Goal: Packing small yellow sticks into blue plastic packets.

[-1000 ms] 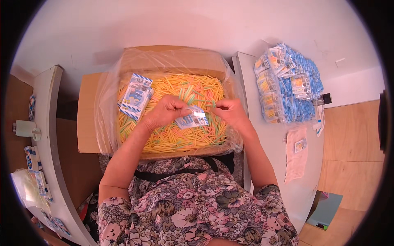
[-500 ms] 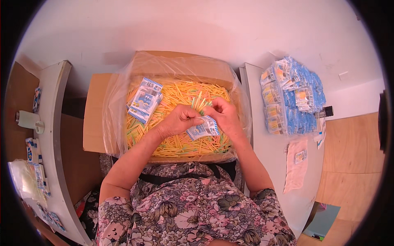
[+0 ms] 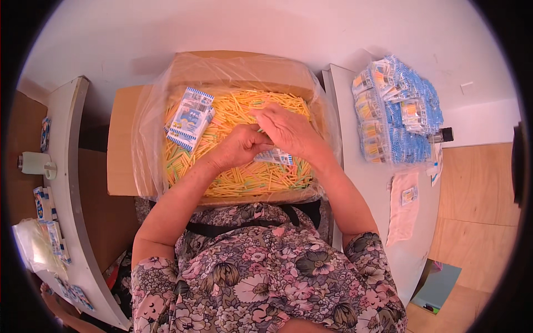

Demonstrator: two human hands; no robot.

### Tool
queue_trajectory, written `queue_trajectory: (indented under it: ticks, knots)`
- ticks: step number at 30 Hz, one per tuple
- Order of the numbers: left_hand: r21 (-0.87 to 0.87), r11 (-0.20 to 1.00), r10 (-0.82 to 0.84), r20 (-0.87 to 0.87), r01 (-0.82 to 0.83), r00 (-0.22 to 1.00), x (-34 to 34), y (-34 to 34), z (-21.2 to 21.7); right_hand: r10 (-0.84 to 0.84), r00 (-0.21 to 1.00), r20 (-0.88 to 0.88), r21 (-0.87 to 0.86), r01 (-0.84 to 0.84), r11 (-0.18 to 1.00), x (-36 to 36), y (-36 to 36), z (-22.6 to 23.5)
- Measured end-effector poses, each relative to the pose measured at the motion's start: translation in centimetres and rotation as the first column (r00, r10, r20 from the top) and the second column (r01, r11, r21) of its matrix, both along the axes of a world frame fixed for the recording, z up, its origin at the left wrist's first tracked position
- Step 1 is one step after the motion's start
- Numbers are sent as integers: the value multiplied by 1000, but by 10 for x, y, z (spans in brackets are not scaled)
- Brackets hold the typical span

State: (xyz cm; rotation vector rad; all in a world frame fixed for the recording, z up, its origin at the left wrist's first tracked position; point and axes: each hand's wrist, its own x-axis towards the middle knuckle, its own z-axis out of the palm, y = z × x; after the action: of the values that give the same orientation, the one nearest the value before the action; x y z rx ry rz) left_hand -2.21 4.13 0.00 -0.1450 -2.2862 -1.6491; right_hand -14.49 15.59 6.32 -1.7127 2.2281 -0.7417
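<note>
Clock face centred on the carton (image 3: 123, 141), 12 away from me. Left hand (image 3: 242, 145): thumb and bent fingers pinched a blue-and-white packet (image 3: 276, 157), near 4 o'clock, above the loose yellow, pink and green sticks (image 3: 239, 186). Right hand (image 3: 287, 130): arched over the packet's upper end; fingertip grip hidden, could not tell. Overlapping packets (image 3: 189, 119) lay on the sticks at 10; bagged packets (image 3: 369, 125) stood toward 3.

At the centre of the frame, the right hand (image 3: 286, 130) is now brought over the left hand's (image 3: 242, 145) fingertips, its back exposed. The fanned green-and-yellow sticks, earlier seen between the hands, are hidden; more of the blue-and-white packet (image 3: 276, 157) is covered.
</note>
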Motion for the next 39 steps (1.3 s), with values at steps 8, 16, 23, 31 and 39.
queue_trajectory:
  ticks: [8, 16, 23, 31, 39]
  knots:
    - [136, 988, 53, 95, -66, 994, 4, -21, 8, -350, 920, 177, 298, 289, 910, -4, 57, -4]
    - [316, 943, 47, 181, -103, 982, 2, -22, -2, -252, 964, -87, 370, 266, 890, 22, 68, -44]
    - [364, 926, -7, 276, -98, 961, 12, -9, 7, -370, 799, 475, 118, 359, 926, -2, 86, -35]
    - [239, 968, 33, 192, -79, 981, 6, 21, 6, -308, 437, 845, 130, 391, 911, 16, 77, -13]
    - [478, 877, -52, 183, -42, 982, 12, 20, 0, -183, 325, 928, 83, 298, 951, 13, 75, -36]
